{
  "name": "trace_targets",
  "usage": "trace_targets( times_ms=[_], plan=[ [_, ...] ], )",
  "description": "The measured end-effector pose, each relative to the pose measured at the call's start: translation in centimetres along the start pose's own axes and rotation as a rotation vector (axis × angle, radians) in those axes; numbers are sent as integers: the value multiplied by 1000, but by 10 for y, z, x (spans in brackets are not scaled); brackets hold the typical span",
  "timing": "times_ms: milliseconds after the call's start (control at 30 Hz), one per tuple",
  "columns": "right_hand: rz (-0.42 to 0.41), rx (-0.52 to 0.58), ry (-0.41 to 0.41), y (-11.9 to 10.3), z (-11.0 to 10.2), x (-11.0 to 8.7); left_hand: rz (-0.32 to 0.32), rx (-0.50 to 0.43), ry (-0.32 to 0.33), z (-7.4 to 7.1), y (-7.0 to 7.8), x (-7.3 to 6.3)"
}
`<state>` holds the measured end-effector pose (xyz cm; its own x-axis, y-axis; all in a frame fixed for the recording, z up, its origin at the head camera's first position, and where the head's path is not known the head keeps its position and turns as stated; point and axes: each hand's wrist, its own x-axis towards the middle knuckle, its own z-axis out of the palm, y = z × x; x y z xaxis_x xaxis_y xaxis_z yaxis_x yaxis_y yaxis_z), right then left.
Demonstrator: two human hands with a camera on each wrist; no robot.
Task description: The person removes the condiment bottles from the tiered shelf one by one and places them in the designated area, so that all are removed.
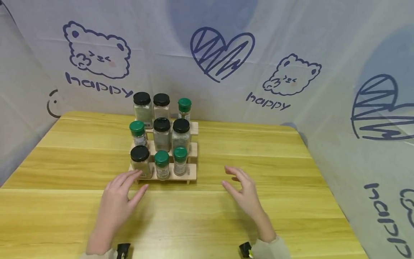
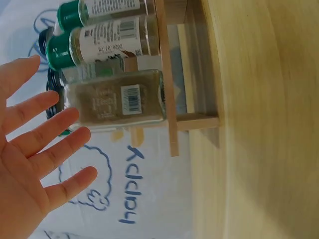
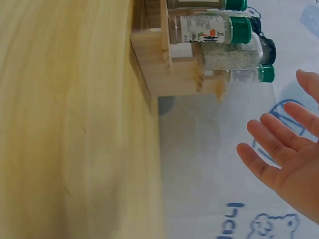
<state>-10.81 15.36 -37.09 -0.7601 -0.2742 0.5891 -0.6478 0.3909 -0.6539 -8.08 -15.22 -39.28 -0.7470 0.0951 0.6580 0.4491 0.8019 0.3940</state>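
Note:
A three-tiered wooden spice rack (image 1: 192, 172) stands on the table, filled with spice jars under black or green lids. My left hand (image 1: 118, 199) is at its front left corner, fingers spread and holding nothing. Those fingertips overlap the front black-lidded jar (image 1: 141, 162) in the head view; the left wrist view has that jar (image 2: 117, 99) just beyond the fingers. To the right of the rack, my right hand (image 1: 244, 192) hovers with relaxed, parted fingers and nothing in it. Nearest to it on the bottom tier is a green-lidded jar (image 1: 180, 162). Another green-lidded jar (image 1: 162, 164) stands between these two.
The wooden table (image 1: 258, 151) extends around the rack on all sides. Behind it hangs a pale cloth (image 1: 155, 64) with bear and heart drawings, which also runs down the right side. More jars fill the middle and top tiers, including a black-lidded jar (image 1: 181, 135).

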Motion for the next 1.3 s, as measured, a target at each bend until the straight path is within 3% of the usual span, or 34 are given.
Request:
trace_targets(
  times_ms=[233,500,800,1100,1300],
  plan=[
    [111,124,-5,0,7,0,-93,-53,30,5,-9,0],
    [174,234,2,20,16,-6,-240,-163,55,10,-23,-1],
    [224,287,-25,35,25,-13,-462,-314,-129,8,-39,-2],
    [228,294,-45,35,34,-8,-582,-415,-191,16,-49,-1],
    [274,306,-53,34,40,-3,-668,-471,-233,17,-55,1]
  ],
)
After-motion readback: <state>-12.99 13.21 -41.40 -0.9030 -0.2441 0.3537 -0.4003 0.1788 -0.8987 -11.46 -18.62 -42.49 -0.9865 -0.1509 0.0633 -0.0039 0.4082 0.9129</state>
